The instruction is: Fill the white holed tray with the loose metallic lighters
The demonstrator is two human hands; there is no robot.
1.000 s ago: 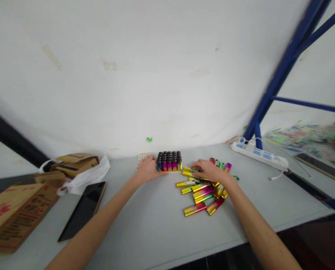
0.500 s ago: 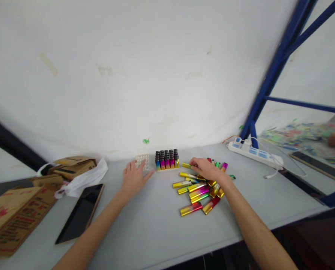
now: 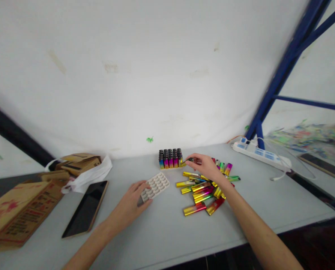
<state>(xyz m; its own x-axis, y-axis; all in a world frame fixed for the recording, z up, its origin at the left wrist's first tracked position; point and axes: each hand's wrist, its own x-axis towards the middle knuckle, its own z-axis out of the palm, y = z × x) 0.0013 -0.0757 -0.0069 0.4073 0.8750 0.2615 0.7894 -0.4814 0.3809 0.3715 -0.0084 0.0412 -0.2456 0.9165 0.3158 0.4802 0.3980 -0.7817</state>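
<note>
My left hand [image 3: 135, 198] grips the left end of a white tray [image 3: 159, 183] with rows of small hollows, which is tilted a little off the table. My right hand [image 3: 202, 165] pinches a gold lighter [image 3: 185, 161] with a dark top, just right of a block of upright lighters [image 3: 170, 159]. These stand in rows, black tops up, in a pale holder. Below my right hand and forearm lies a loose pile of shiny gold, pink, red and green lighters [image 3: 202, 189], partly hidden by the arm.
To the left lie a dark tablet [image 3: 85, 210], a white plastic bag [image 3: 91, 176] and cardboard boxes [image 3: 23, 213]. At the right are a white power strip [image 3: 261, 154] with cables, a blue metal frame [image 3: 280, 78] and another dark device [image 3: 323, 167]. A white wall [image 3: 167, 75] rises behind.
My left hand has taken hold of the white tray and brought it nearer, out from beside the lighter block. My right hand has lifted a gold lighter from the pile's far edge.
</note>
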